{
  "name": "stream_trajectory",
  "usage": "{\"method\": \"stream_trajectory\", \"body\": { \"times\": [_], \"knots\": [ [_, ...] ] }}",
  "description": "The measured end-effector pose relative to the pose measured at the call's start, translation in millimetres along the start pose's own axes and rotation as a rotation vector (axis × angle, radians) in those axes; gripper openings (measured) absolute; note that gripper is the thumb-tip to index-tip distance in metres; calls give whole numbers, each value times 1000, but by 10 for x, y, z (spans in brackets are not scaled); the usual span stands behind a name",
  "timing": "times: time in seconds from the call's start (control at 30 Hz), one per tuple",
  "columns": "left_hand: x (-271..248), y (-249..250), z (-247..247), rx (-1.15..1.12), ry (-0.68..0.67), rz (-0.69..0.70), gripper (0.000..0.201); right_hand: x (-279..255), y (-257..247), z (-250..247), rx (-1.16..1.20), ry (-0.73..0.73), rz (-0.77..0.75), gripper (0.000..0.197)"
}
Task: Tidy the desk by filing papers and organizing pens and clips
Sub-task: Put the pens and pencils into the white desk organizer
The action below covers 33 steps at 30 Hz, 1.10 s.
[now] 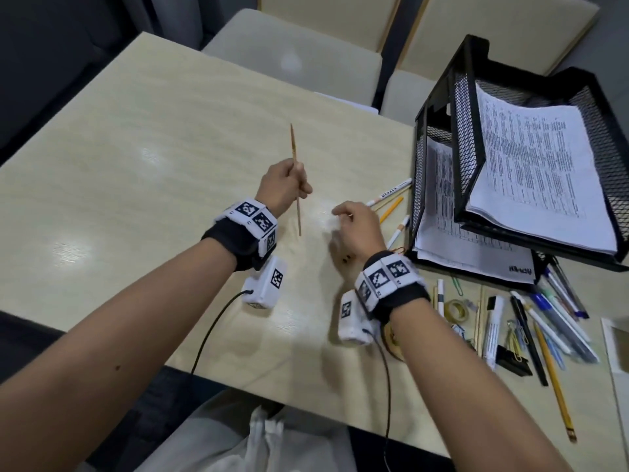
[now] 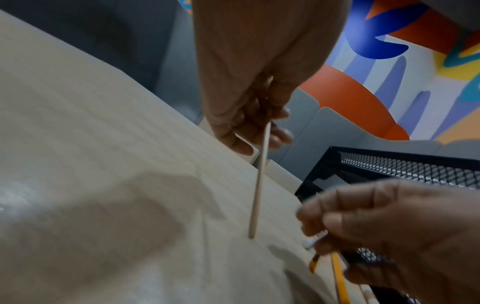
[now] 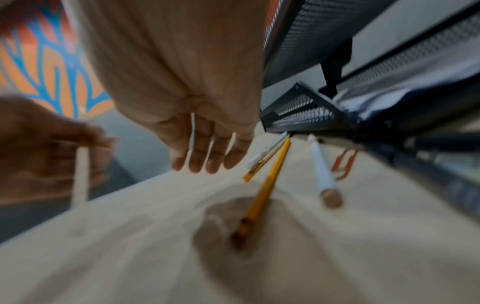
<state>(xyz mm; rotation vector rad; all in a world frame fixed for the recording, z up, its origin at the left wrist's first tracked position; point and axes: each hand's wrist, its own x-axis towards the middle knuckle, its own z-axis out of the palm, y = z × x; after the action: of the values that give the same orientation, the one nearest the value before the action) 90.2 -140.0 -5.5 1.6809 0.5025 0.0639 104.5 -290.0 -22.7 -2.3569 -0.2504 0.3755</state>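
My left hand point(image 1: 296, 181) grips a thin wooden brush stick point(image 1: 295, 148) near its middle and holds it slanted above the desk point(image 1: 136, 165). The left wrist view shows the same stick point(image 2: 259, 181) running down from my curled fingers point(image 2: 278, 135). My right hand point(image 1: 343, 212) hovers just right of it, fingers relaxed and holding nothing; its fingertips point(image 3: 207, 162) hang above the desk. Beside it lie a white marker point(image 1: 389, 193), a yellow pencil point(image 1: 391, 210), a white pen point(image 1: 399, 229) and an orange paper clip point(image 1: 398, 249).
A black two-tier mesh tray point(image 1: 439, 97) stands at the right, with printed papers point(image 1: 531, 172) in both tiers. In front of it lie several pens and pencils point(image 1: 544, 328), a tape roll point(image 1: 456, 310) and a black binder clip point(image 1: 512, 359). Chairs stand behind the desk.
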Motion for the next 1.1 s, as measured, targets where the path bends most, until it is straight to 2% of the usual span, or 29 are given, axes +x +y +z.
{"method": "stream_trajectory", "body": {
  "times": [0.1, 0.2, 0.3, 0.37, 0.43, 0.53, 0.6, 0.63, 0.7, 0.8, 0.87, 0.93, 1.0, 1.03, 1.1],
  "knots": [
    [-10, 12, -98, 85, 69, 21, 37, 142, 213, -223, -245, 65, 74, 36],
    [-83, -11, -155, 168, 50, 47, 26, 194, 306, -260, -483, -22, -39, 35],
    [-131, -76, -175, 177, 24, -1, 14, 149, 293, -182, -638, -73, -91, 28],
    [-138, -131, -200, 176, -4, -50, 19, 113, 271, -134, -696, -117, -152, 25],
    [-144, -184, -212, 162, -16, -121, 27, 42, 226, -99, -760, -236, -247, 25],
    [-185, -240, -208, 46, -20, -208, 30, -93, 128, -74, -875, -363, -380, 25],
    [-242, -243, -187, -75, -45, -250, 29, -153, 54, -70, -802, -299, -449, 21],
    [-260, -242, -169, -107, -82, -258, 29, -173, 3, -73, -665, -217, -468, 18],
    [-291, -224, -134, -71, -173, -244, 36, -205, -139, -96, -300, -3, -499, 11],
    [-348, -148, -52, -2, -349, -143, 42, -205, -453, -231, 92, 306, -489, 5],
    [-362, -83, 4, 51, -440, -70, 39, -131, -621, -339, 305, 386, -401, 10],
    [-355, -61, 46, 7, -456, -54, 32, 42, -656, -417, 506, 345, -259, 25],
    [-317, -75, 45, -93, -361, -115, 30, 261, -579, -457, 531, 262, -123, 28],
    [-296, -89, 22, -93, -301, -144, 31, 384, -509, -465, 409, 219, -85, 26],
    [-285, -140, -54, 19, -233, -163, 30, 570, -314, -500, -49, 123, -43, 25]
  ]
}}
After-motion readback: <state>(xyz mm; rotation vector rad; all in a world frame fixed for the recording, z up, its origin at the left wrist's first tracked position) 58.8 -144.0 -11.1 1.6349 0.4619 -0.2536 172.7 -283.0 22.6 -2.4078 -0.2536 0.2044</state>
